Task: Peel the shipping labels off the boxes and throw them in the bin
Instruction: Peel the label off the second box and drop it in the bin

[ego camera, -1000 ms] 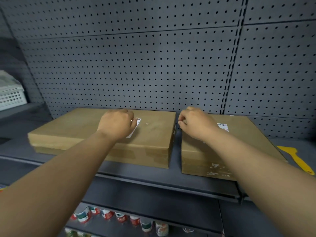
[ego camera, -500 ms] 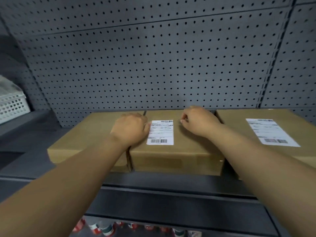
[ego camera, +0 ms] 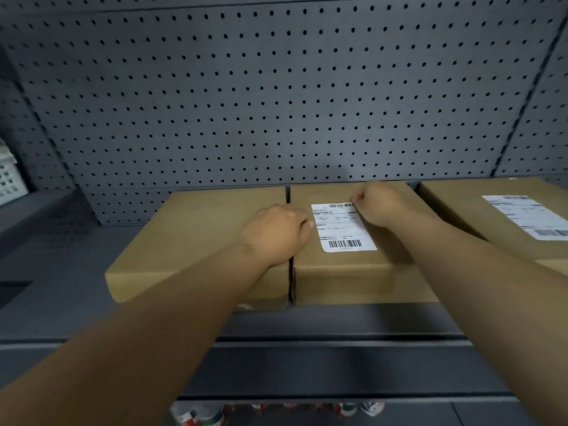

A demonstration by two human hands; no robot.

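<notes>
R hand (ego camera: 379, 206) fingers curled, pinching top-R corner of label (ego camera: 342, 227) on mid box (ego camera: 344, 272). L hand (ego camera: 276, 235) fisted, holding nothing, resting at label's L edge. 2nd label (ego camera: 527, 215) on box (ego camera: 491, 210) further R of fingers.

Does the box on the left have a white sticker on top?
No, the left box has a bare brown top, while the middle box and right box each carry a white label.
</notes>
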